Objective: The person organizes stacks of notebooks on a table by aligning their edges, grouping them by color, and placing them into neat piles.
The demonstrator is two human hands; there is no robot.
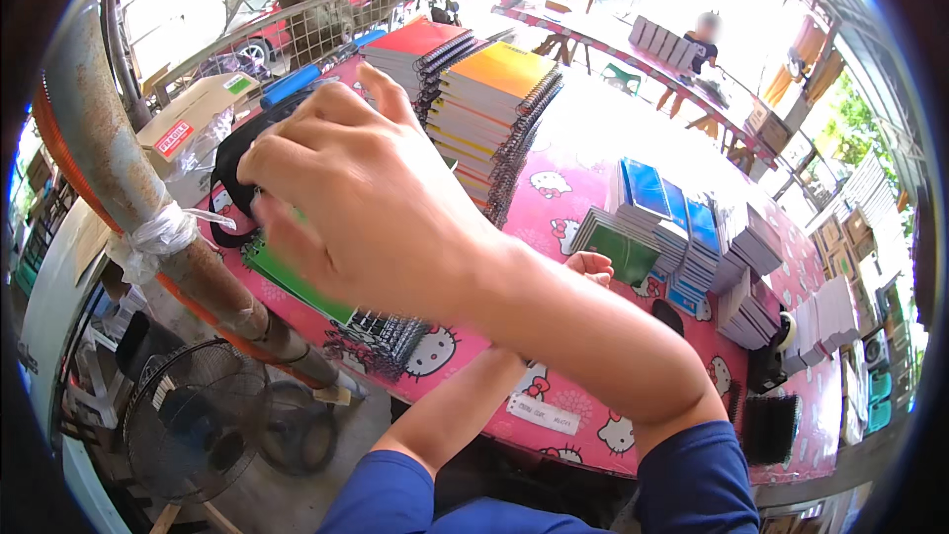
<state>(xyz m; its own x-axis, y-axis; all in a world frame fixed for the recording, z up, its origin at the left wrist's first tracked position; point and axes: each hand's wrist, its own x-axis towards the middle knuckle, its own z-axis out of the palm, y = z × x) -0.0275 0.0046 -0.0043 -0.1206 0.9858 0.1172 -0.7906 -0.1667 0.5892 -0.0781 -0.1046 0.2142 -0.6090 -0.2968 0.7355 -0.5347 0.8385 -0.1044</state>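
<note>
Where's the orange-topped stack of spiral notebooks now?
In the head view, the orange-topped notebook stack stands upper centre on the pink tablecloth, right of the red-topped notebook stack.

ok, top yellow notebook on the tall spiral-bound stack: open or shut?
Shut. The yellow notebook lies flat atop the stack, cover up, with no inside pages spread.

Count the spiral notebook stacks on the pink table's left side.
3: red-topped stack at the back, orange-topped stack beside it, green-topped stack partly behind the right hand; others may be hidden.
</note>
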